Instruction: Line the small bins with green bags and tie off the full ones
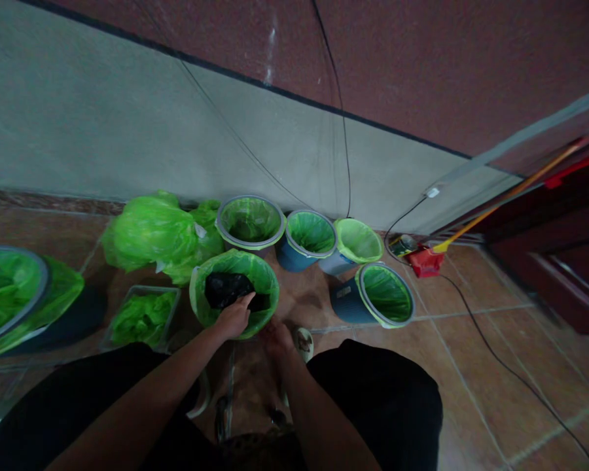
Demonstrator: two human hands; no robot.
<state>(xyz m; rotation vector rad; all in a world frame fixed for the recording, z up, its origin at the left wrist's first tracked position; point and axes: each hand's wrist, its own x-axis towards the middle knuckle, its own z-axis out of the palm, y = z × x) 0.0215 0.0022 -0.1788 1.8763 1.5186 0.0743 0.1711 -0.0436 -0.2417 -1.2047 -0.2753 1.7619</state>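
Observation:
A bin lined with a green plastic bag (267, 278) stands on the floor between my knees. Inside it lies a crumpled black plastic bag (226, 288). My left hand (234, 318) reaches over the near rim into this bin, with its index finger stretched out beside the black bag. Low against the bin's near right side is my right hand (279, 340); it is dim and blurred, and its fingers are hard to make out.
Several green-lined bins, including a blue one (348, 302), stand around. Green bagged bundles (152, 229) lie by the wall. A clear tub (174, 314) holds green plastic. At right are a red dustpan (426, 261) with a yellow handle and a black cable (491, 343).

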